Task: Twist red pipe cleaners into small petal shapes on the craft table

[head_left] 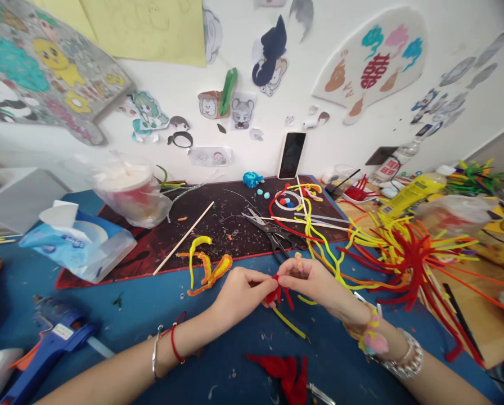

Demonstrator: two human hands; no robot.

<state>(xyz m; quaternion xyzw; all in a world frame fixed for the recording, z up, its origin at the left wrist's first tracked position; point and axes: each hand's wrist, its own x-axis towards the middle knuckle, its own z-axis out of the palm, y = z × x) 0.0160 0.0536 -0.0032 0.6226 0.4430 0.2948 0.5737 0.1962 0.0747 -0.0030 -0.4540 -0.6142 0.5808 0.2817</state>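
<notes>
My left hand [244,293] and my right hand [311,281] meet above the blue table, fingertips pinched on a small piece of red pipe cleaner [272,296]. Its red ends hang below my fingers, and a yellow-green pipe cleaner [292,324] slants down beneath them. Much of the red piece is hidden by my fingers. Left of my hands lies an orange and yellow bent pipe cleaner shape [210,269]. Nearer to me is a red fuzzy piece [288,378] with a metal clip end beside it. Black-handled scissors [273,232] lie just beyond my hands.
A blue glue gun [53,343] and a tissue pack [78,242] are at the left, near a bagged cup [127,191]. Bundled red, yellow and orange pipe cleaners [416,256] spread over the right. A wooden stick [184,237] lies on the dark mat; a phone [292,154] leans on the wall.
</notes>
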